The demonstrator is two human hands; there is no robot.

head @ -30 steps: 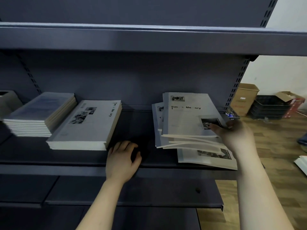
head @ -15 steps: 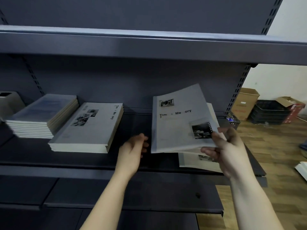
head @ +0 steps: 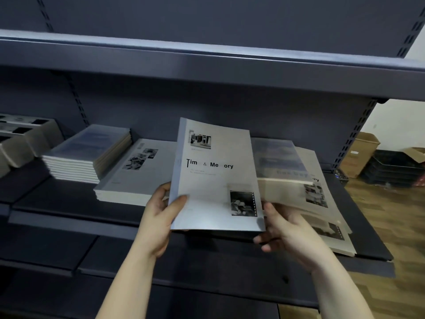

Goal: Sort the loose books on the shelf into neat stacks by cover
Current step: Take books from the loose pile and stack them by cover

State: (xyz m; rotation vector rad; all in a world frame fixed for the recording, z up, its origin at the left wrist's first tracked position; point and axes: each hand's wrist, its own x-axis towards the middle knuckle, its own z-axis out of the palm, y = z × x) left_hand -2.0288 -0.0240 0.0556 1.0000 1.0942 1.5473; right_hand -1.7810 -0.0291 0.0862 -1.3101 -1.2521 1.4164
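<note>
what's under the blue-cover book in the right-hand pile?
Two grey Time & Memory books show, fanned out rightward. The blue-cover book and the held book cover their left parts; anything deeper is hidden.

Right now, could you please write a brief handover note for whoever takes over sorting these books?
Hands: left hand grips the Time & Memory book's left edge; right hand is at its lower right corner, grip blurred.
Done: a matching stack and a blue-cover stack lie at the shelf's left.
Left to do: add the held book to the matching stack, then sort the loose pile at right.
</note>
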